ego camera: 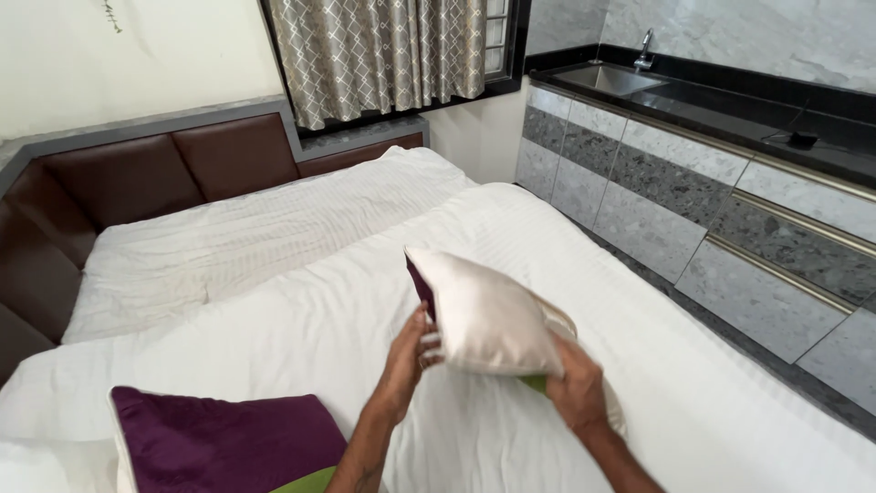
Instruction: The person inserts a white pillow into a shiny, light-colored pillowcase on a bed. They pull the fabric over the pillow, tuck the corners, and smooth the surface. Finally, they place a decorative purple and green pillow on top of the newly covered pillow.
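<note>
Gripping cream cushion [484,315], hands [406,356] hiding its underside.

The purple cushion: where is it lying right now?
In the head view the purple cushion lies at the lower left on the white bed, just left of the left hand.

We see a white striped bed cover [274,301], a purple velvet cushion [228,438], a brown padded headboard [128,178], patterned curtains [383,55] and, seemingly, a steel sink [613,79].
</note>
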